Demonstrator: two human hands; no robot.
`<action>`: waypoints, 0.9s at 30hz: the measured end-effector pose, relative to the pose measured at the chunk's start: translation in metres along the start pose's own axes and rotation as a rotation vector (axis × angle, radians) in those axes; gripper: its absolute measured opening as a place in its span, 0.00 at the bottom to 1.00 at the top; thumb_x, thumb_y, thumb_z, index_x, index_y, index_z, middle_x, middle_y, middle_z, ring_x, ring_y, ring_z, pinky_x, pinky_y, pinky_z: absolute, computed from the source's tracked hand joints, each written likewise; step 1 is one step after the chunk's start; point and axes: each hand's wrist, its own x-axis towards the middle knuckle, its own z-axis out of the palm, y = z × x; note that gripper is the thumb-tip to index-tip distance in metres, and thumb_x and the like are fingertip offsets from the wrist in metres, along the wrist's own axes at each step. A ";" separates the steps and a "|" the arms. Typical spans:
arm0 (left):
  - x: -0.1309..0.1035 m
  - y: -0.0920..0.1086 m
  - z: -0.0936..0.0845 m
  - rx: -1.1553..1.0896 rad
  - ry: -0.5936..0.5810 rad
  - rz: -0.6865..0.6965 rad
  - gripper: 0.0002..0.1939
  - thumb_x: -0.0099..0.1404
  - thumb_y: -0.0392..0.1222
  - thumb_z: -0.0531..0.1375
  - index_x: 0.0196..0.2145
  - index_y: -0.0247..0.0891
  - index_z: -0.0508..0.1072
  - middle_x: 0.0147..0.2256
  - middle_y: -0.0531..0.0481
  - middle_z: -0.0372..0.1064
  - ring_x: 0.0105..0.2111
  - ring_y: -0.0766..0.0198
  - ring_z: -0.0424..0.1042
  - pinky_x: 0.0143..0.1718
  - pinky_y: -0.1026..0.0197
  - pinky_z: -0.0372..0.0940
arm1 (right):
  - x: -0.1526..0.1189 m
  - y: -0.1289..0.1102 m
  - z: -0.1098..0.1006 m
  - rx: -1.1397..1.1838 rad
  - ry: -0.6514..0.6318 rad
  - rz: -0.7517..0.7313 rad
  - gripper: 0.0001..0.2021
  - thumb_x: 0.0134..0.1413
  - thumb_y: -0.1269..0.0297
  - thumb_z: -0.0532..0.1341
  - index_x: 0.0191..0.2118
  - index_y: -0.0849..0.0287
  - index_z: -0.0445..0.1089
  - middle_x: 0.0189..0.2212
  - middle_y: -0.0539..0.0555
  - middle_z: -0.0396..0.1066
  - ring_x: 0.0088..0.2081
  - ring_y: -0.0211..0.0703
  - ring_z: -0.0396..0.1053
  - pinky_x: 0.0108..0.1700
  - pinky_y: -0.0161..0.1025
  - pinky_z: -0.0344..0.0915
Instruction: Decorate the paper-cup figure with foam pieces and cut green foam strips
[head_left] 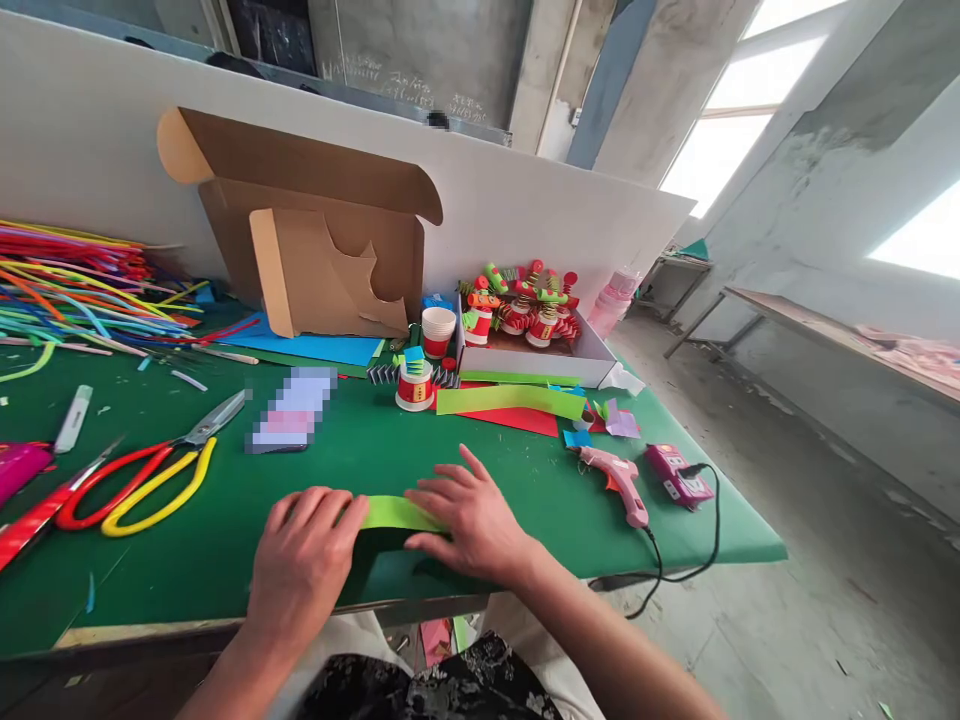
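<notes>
A short light-green paper strip (399, 514) bridges my two hands near the table's front edge, casting a shadow below it. My left hand (307, 550) is closed around its left end, with the fingertips curled out of sight. On the right end rests my right hand (480, 520), its fingers stretched out and the thumb apart; the strip runs in under the palm. Beyond the hands, a longer green paper strip (510, 401) lies over red paper (525, 422). Beside it stands an upturned red-and-white paper cup (415, 388) with folded dark paper arms and blue-green folded paper on top.
Scissors (161, 470), a phone (292, 410) and pipe cleaners (90, 300) lie leftward. A pink glue gun (619, 480) and corded purple box (679, 477) sit right. Behind are stacked cups (437, 330), a white box rim (536, 366) around several cup figures, and a cardboard box (337, 270).
</notes>
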 end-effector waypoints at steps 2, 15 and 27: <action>-0.002 -0.003 0.003 0.038 0.068 -0.022 0.14 0.63 0.24 0.52 0.34 0.37 0.74 0.32 0.46 0.75 0.35 0.53 0.71 0.39 0.52 0.59 | 0.012 0.021 -0.011 0.024 -0.044 0.114 0.21 0.64 0.49 0.57 0.57 0.53 0.70 0.53 0.55 0.75 0.56 0.48 0.68 0.69 0.56 0.48; -0.009 -0.006 0.018 -0.017 -0.034 -0.056 0.16 0.59 0.22 0.50 0.32 0.38 0.73 0.32 0.47 0.75 0.34 0.56 0.71 0.37 0.54 0.61 | 0.069 0.144 -0.012 -0.052 -0.146 0.516 0.16 0.61 0.76 0.54 0.46 0.58 0.77 0.42 0.57 0.78 0.47 0.48 0.71 0.52 0.42 0.64; -0.008 -0.005 0.018 -0.042 -0.057 -0.070 0.17 0.60 0.22 0.49 0.32 0.37 0.73 0.33 0.46 0.75 0.34 0.55 0.70 0.38 0.53 0.60 | 0.110 0.121 0.005 0.159 -0.055 0.443 0.36 0.53 0.58 0.69 0.65 0.62 0.58 0.56 0.63 0.68 0.56 0.49 0.67 0.56 0.43 0.63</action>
